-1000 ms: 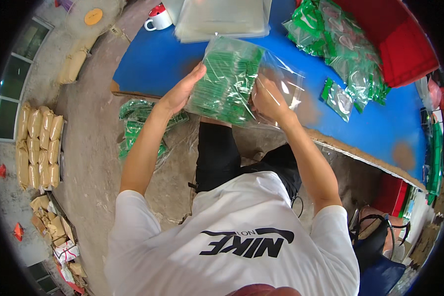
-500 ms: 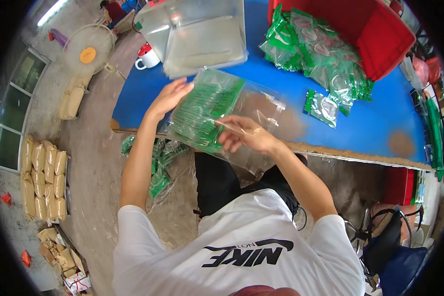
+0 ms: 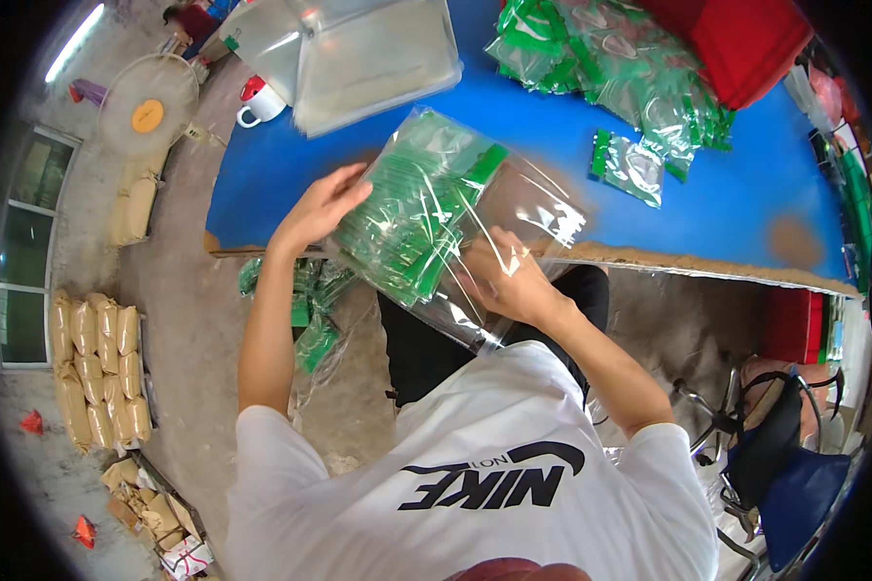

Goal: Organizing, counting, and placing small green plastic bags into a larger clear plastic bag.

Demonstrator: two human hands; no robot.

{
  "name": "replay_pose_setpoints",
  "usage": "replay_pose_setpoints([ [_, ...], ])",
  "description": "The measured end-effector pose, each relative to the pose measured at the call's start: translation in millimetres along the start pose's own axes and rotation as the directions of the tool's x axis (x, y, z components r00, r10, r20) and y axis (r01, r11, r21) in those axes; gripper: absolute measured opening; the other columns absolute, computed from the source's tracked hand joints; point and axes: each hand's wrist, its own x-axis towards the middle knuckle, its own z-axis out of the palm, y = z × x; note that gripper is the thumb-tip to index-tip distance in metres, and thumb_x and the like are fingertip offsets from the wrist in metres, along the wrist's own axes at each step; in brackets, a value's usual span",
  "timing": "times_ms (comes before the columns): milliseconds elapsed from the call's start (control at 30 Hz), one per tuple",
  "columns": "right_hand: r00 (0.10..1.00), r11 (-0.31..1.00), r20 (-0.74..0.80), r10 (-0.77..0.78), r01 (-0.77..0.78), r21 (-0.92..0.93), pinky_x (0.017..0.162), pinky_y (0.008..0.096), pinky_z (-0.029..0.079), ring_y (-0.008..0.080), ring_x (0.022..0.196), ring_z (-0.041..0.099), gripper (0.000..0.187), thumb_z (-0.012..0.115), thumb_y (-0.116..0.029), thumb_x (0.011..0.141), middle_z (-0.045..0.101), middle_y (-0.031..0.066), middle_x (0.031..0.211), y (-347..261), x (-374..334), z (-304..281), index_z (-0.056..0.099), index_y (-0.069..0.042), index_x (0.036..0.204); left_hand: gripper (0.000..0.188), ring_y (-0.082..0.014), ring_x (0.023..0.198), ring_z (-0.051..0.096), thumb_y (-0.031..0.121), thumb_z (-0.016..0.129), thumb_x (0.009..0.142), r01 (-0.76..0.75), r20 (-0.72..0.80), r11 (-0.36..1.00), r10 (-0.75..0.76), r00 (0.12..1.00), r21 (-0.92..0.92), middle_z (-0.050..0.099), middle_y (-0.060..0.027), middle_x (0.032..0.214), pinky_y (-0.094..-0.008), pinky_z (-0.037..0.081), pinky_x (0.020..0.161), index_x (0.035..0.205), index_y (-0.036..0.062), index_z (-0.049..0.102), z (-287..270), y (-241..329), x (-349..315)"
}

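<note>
1 clear bag (image 3: 541, 201) between 2 hands, above the lap (image 3: 412, 353) and the near edge of the blue table (image 3: 717, 218). Inside it, green-edged packets (image 3: 407, 189) fill the left part; the right part is bare, wrinkled film, glossy with glare. Bag's long axis runs left to right, dropping toward the right; the packet stack lies across it, upper right to lower left. Left hand (image 3: 318, 213) is nearer the stack, at the bag's left edge, thumb and fingers loosely bent, narrow gap; whether they pinch film, cannot tell. Right hand (image 3: 504, 281) sits at the bare part, fingers bent and pointing up-left at the stack, which lies just beyond the fingertips; film blurs them, so cannot tell whether they hold anything, or whether they are inside or behind it. Loose packets (image 3: 639, 73) lie well apart, beyond the right hand, near a red bin (image 3: 746, 48).
</note>
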Motion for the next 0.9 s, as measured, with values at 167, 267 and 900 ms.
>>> replay_pose_setpoints([
  [167,0.978,0.984,0.115,-0.174,0.168,0.061,0.086,0.0433,0.048,0.0323,0.105,0.055,0.02,0.07,-0.016,0.085,0.06,0.0104,0.102,-19,19,30,0.062,-0.002,0.097,0.053,-0.0129,0.115,0.057,0.027,0.063,0.098,0.107,0.114,0.994,-0.107,0.988,0.006,0.062,-0.0069,0.127,-0.0292,0.043,0.102,0.14,-0.0026,0.051,-2,3,-24],
  [267,0.976,0.976,0.061,-0.209,0.204,0.078,0.095,0.0405,0.045,0.0315,0.114,0.054,0.023,0.067,-0.016,0.087,0.061,0.0122,0.108,-17,18,44,0.063,-0.002,0.105,0.052,-0.0118,0.11,0.058,0.026,0.064,0.098,0.072,0.061,0.997,-0.071,0.996,-0.014,0.064,-0.0055,0.124,-0.0283,0.045,0.099,0.14,-0.0017,0.052,-7,3,-19],
  [900,0.967,0.983,-0.182,0.181,-0.184,0.002,0.094,0.0469,0.043,0.038,0.113,0.052,0.017,0.061,-0.002,0.084,0.056,0.0179,0.112,-41,40,59,0.058,0.0,0.101,0.061,-0.0394,0.148,0.024,0.049,0.038,0.104,-0.12,-0.083,0.688,0.255,0.963,0.716,0.034,-0.0206,0.157,-0.0485,0.017,0.12,0.15,0.0091,0.041,49,37,14],
])
